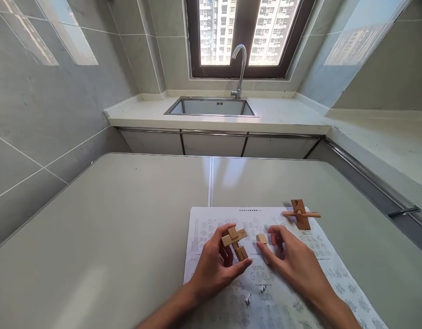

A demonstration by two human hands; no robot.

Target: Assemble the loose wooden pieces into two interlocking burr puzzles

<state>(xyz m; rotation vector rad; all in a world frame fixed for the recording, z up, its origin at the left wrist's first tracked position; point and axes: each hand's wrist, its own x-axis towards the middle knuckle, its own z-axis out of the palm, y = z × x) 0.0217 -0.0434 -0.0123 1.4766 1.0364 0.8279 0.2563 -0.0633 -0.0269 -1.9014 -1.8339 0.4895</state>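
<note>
While both hands are kept over the printed sheet [265, 292], crossed wooden puzzle [235, 243] is pinched by curled left hand [214, 267], single wooden block [262, 239] gripped at right hand [295, 260] fingertips, second assembled puzzle [301, 214] left well apart on grey table [111, 237].

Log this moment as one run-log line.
left hand: holds crossed wooden pieces | right hand: holds small wooden block | printed sheet beneath | assembled wooden puzzle beyond

We can read no text: the printed sheet [286, 292] on the tabletop [111, 237] carries a heading too small to make out.
</note>
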